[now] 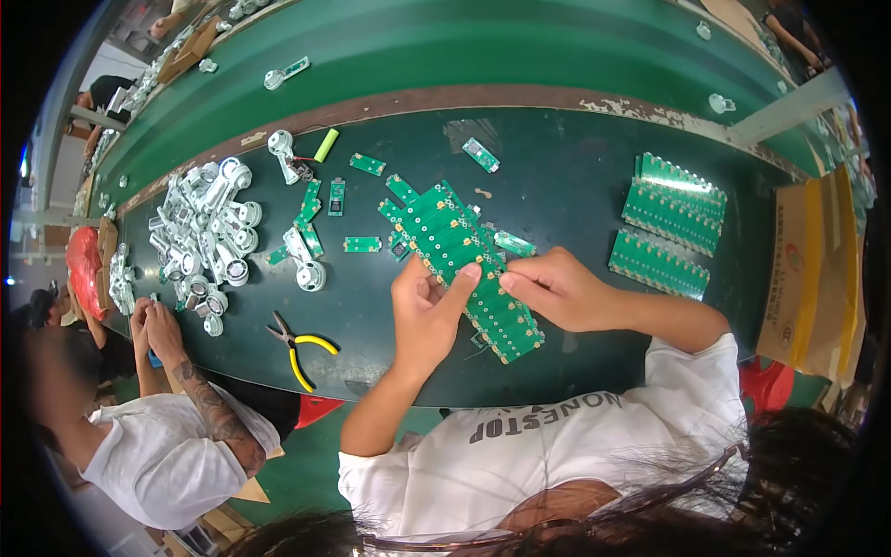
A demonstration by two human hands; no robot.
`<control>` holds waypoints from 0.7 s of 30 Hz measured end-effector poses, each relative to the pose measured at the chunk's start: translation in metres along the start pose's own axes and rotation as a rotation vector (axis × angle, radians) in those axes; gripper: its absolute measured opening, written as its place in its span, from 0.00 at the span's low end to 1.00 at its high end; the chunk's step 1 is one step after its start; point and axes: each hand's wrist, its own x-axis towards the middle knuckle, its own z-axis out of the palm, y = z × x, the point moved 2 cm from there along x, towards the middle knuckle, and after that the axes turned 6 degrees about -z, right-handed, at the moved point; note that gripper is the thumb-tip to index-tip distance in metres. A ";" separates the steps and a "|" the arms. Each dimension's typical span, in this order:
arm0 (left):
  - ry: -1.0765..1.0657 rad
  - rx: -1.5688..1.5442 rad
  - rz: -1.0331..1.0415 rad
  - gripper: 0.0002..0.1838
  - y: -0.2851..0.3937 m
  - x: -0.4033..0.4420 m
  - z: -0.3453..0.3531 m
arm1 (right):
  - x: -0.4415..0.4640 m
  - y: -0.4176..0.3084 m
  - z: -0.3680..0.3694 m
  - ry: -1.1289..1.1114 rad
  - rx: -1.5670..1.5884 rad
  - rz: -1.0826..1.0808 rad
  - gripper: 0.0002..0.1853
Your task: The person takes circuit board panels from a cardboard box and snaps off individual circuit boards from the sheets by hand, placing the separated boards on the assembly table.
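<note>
A long green circuit board panel (506, 327), made up of several joined strips, is tilted above the dark table. My left hand (432, 302) grips it near the middle, thumb lying on its face and fingers curled beneath. At its right edge my right hand (561, 290) is closed, thumb and forefinger pinching the border. Single small boards lie around the panel: one (515, 243) just beyond my right hand, another (362, 244) left of the panel, and one (481, 155) farther back. The undersides of the panel and the left fingertips are partly hidden.
Yellow-handled pliers (302, 353) lie left of my left arm. Beyond them is a heap of white plastic housings (200, 223). More panels (659, 265) rest at the right, near a cardboard box (789, 278). A co-worker (176, 455) sits at the left. A green belt (418, 56) runs behind.
</note>
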 end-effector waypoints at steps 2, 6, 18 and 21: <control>0.004 -0.030 0.000 0.09 0.000 -0.002 0.003 | -0.001 -0.002 0.000 0.006 0.008 -0.010 0.16; 0.177 0.194 0.129 0.09 0.000 -0.002 -0.001 | -0.007 -0.009 -0.002 0.014 -0.011 -0.014 0.16; 0.079 -0.107 0.018 0.09 0.006 0.006 -0.016 | 0.093 0.042 -0.211 0.319 -1.063 0.121 0.22; 0.072 -0.134 0.012 0.09 0.005 0.008 -0.011 | 0.106 0.064 -0.248 0.487 -1.304 0.192 0.17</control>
